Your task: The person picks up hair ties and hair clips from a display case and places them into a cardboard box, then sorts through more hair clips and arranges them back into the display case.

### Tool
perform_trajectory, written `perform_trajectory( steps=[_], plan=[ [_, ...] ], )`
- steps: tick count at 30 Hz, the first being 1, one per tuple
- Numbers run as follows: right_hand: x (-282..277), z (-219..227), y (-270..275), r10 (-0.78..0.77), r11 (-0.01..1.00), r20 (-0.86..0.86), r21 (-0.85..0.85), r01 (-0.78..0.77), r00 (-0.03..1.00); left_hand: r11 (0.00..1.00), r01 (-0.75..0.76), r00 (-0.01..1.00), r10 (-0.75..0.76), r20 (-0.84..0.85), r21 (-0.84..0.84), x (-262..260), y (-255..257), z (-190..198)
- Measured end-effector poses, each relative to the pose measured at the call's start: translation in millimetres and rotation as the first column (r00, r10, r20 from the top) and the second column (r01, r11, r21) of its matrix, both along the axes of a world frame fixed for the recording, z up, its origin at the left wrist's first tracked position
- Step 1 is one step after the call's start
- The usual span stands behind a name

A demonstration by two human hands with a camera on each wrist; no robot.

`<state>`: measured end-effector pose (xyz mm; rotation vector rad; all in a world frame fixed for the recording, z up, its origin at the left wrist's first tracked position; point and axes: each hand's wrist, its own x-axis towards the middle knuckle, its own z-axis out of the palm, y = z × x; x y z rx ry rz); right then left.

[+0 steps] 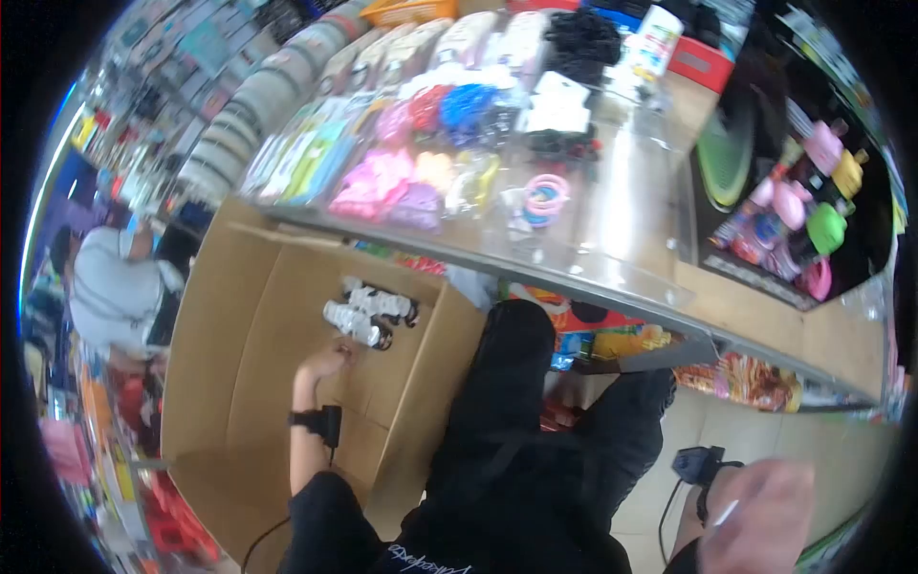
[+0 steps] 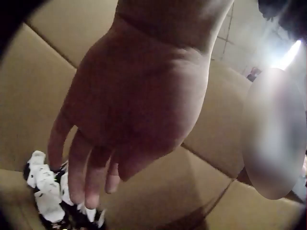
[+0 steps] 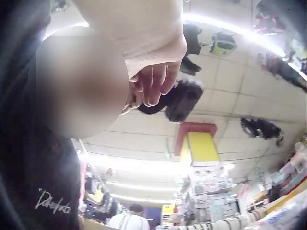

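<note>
Inside a cardboard box (image 1: 268,316), my left hand (image 1: 330,362) reaches down with its fingers loosely extended. Two small white-and-black bundles (image 1: 368,314) lie just beyond its fingertips at the far end of the box. In the left wrist view the fingers of the left hand (image 2: 127,103) overlap these bundles (image 2: 48,189), whose kind does not show clearly. My right hand (image 1: 765,512) is raised close to the head camera and blurred in the head view. In the right wrist view the right hand (image 3: 156,81) has loosely bent fingers beside a blurred patch; nothing shows in them.
A display counter (image 1: 794,335) with bagged colourful goods (image 1: 382,182) runs along the front, above the box's edge. Pink and green figures (image 1: 803,206) stand in a dark case at right. Another person (image 1: 120,292) is at the left. Black-clad legs (image 1: 507,383) are beside the box.
</note>
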<state>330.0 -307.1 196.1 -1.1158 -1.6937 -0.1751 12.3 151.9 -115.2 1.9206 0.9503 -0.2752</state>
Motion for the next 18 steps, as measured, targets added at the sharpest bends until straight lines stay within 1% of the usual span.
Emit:
perform_trajectory(
  steps=[1, 2, 3, 4, 5, 6, 7, 8, 9, 10, 11, 12, 13, 14, 15, 16, 17, 18],
  plan=[
    [14.6, -44.5, -24.5, -0.683, 0.722, 0.005, -0.142, 0.677, 0.73, 0.998, -0.057, 0.996, 0.058, -0.071, 0.014, -7.5, 4.4, -18.2],
    [29.7, -74.9, -33.9, -0.991, 0.037, 0.114, -0.233, 0.972, 0.065, 0.994, -0.107, 0.984, 0.109, -0.142, 0.028, -13.7, 6.6, -27.9],
    [53.5, -80.4, -13.6, -0.936, 0.352, -0.038, -0.133, 0.926, 0.35, 0.991, -0.131, 0.981, 0.132, -0.143, 0.021, -15.2, 6.8, -30.2],
    [76.0, -84.4, 8.5, -0.777, 0.616, -0.157, 0.009, 0.787, 0.61, 0.985, -0.166, 0.961, 0.17, -0.216, 0.038, -10.7, 6.9, -31.5],
    [90.8, -101.1, 8.9, -0.765, 0.632, -0.15, 0.006, 0.775, 0.626, 0.979, -0.199, 0.935, 0.206, -0.288, 0.054, -4.2, 4.5, -31.4],
    [107.9, -122.0, 4.5, -0.795, 0.591, -0.274, -0.151, 0.792, 0.541, 0.953, -0.291, 0.918, 0.304, -0.255, 0.09, 6.6, -5.0, -19.0],
    [121.6, -139.3, 0.4, -0.821, 0.549, -0.374, -0.311, 0.776, 0.431, 0.947, -0.311, 0.912, 0.322, -0.254, 0.082, 15.4, -7.6, -19.8],
    [131.5, -153.2, -2.1, -0.814, 0.563, -0.368, -0.311, 0.766, 0.449, 0.935, -0.317, 0.927, 0.34, -0.155, 0.156, 23.5, -6.1, -21.5],
    [137.2, -165.8, -7.2, -0.867, 0.488, -0.291, -0.329, 0.809, 0.404, 0.918, -0.326, 0.936, 0.347, -0.062, 0.228, 23.6, -4.2, -24.4],
    [140.2, -173.6, -9.9, -0.91, 0.41, -0.213, -0.336, 0.848, 0.356, 0.913, -0.342, 0.929, 0.364, -0.065, 0.222, 19.5, 3.2, -42.7],
    [141.3, -176.0, -10.1, -0.905, 0.423, -0.208, -0.339, 0.84, 0.372, 0.869, -0.443, 0.891, 0.454, -0.002, 0.223, 16.0, 14.1, -76.9],
    [141.7, -175.9, -10.9, -0.916, 0.401, -0.162, -0.336, 0.852, 0.367, 0.815, -0.537, 0.841, 0.538, 0.059, 0.217, 12.0, 22.2, -111.4],
    [142.1, -175.3, -10.5, -0.925, 0.379, -0.118, -0.33, 0.865, 0.36, 0.808, -0.549, 0.832, 0.551, 0.055, 0.213, 7.5, 30.6, -145.2],
    [142.5, -174.1, -9.3, -0.931, 0.365, -0.133, -0.326, 0.872, 0.34, 0.731, -0.66, 0.749, 0.658, 0.078, 0.171, 3.0, 37.7, -176.9],
    [143.6, -174.2, -10.8, -0.927, 0.375, -0.126, -0.328, 0.867, 0.353, 0.641, -0.757, 0.652, 0.752, 0.094, 0.127, -0.6, 40.8, -193.2],
    [145.4, -174.9, -13.5, -0.93, 0.365, -0.103, -0.327, 0.871, 0.352, 0.586, -0.809, 0.587, 0.81, 0.007, 0.036, 0.5, 45.3, -196.6],
    [145.5, -174.8, -13.9, -0.934, 0.355, -0.079, -0.326, 0.876, 0.348, 0.578, -0.816, 0.578, 0.816, 0.003, 0.032, 5.4, 43.2, -192.1],
    [146.0, -175.3, -13.1, -0.936, 0.351, -0.086, -0.322, 0.879, 0.342, 0.558, -0.829, 0.558, 0.827, 0.062, 0.017, 10.9, 39.8, -187.4]
  ],
)
